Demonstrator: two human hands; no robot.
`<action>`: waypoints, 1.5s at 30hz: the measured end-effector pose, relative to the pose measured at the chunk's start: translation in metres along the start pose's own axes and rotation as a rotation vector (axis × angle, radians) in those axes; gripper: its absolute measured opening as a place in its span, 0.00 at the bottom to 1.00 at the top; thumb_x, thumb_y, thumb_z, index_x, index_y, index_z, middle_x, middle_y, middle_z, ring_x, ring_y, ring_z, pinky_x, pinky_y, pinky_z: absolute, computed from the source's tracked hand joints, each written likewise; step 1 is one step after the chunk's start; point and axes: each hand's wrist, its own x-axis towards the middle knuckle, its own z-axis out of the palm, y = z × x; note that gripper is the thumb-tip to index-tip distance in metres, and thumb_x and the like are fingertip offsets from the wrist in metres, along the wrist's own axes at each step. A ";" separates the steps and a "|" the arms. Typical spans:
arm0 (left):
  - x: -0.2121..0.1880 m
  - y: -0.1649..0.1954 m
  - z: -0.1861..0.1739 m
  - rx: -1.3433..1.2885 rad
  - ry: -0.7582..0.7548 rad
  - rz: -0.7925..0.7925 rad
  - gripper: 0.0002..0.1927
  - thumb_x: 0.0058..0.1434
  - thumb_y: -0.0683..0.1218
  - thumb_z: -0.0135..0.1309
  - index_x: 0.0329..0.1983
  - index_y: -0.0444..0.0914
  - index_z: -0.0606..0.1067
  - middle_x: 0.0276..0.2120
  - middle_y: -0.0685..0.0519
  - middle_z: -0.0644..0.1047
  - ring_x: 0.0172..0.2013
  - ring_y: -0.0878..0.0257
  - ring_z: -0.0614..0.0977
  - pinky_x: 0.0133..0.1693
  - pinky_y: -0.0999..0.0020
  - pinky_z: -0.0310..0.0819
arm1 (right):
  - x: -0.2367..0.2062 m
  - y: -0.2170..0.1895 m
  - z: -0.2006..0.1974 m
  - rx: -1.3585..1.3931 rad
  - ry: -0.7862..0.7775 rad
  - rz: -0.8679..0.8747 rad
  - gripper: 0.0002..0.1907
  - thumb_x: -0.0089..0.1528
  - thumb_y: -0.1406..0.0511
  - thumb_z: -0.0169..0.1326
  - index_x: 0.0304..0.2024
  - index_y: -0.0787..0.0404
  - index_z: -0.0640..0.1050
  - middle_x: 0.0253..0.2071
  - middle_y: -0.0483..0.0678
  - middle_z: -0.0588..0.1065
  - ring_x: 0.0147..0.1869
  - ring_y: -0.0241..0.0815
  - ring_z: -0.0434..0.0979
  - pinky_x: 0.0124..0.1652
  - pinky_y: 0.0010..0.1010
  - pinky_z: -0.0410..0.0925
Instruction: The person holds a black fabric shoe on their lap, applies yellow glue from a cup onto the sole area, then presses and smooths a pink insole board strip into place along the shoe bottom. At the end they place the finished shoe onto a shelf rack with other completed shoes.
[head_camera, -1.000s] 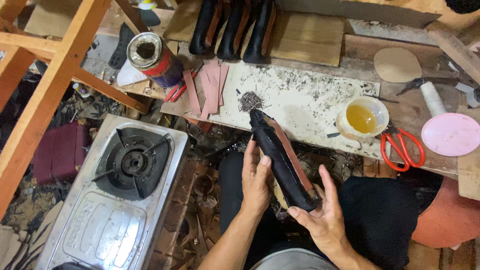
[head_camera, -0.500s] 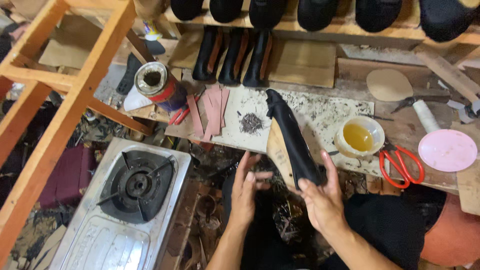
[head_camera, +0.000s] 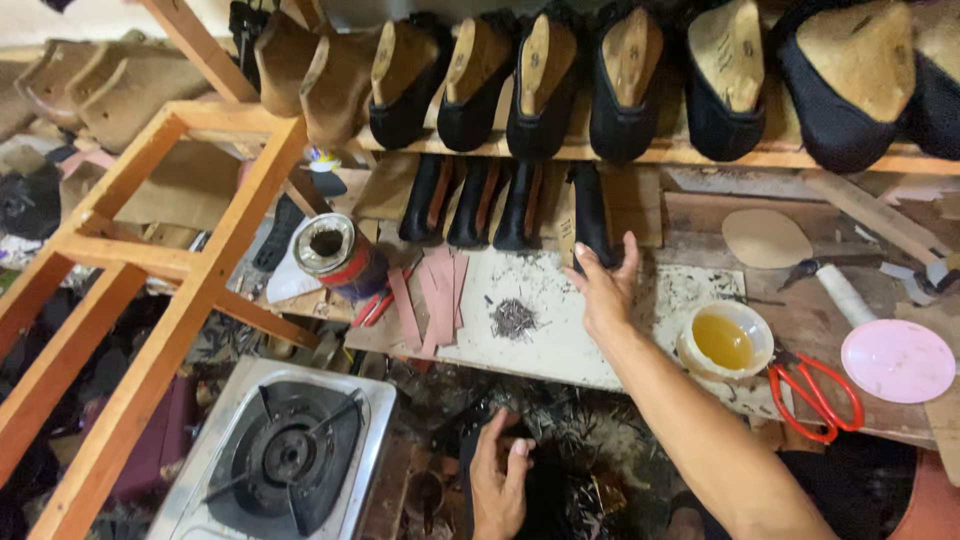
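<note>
The right hand (head_camera: 607, 288) reaches across the bench (head_camera: 570, 345), fingers closed around a black shoe (head_camera: 590, 215) standing upright at the end of a row of three more (head_camera: 478, 203). Left hand (head_camera: 500, 480) rests low by the lap, fingers loosely open, touching dark material. Near the right wrist sit a pile of tacks (head_camera: 514, 318) and a glue bowl (head_camera: 724, 340); red scissors (head_camera: 815, 392) lie beyond it

Soft even light is falling from above, the white work board (head_camera: 560, 330) is glaring slightly, the floor is staying dim, and edges are bending outward.
</note>
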 end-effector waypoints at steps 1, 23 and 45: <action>0.000 0.002 0.002 -0.002 0.009 0.017 0.26 0.65 0.41 0.51 0.67 0.34 0.67 0.56 0.45 0.76 0.42 0.61 0.85 0.38 0.70 0.82 | 0.003 -0.001 0.006 -0.005 0.025 0.001 0.51 0.58 0.68 0.63 0.75 0.47 0.48 0.63 0.58 0.68 0.58 0.48 0.79 0.50 0.47 0.75; 0.013 0.032 0.024 -0.042 0.020 0.116 0.27 0.61 0.42 0.55 0.64 0.33 0.69 0.49 0.42 0.82 0.35 0.57 0.89 0.29 0.67 0.85 | 0.006 -0.015 0.048 -0.046 0.082 0.019 0.55 0.52 0.67 0.68 0.76 0.52 0.50 0.73 0.58 0.54 0.63 0.56 0.73 0.50 0.43 0.79; 0.012 0.027 0.025 -0.034 -0.005 0.099 0.29 0.59 0.41 0.54 0.66 0.36 0.67 0.47 0.41 0.81 0.34 0.57 0.90 0.29 0.65 0.86 | -0.028 -0.153 -0.107 -0.596 -0.255 -1.093 0.37 0.67 0.73 0.55 0.75 0.67 0.55 0.63 0.59 0.72 0.67 0.48 0.74 0.69 0.40 0.68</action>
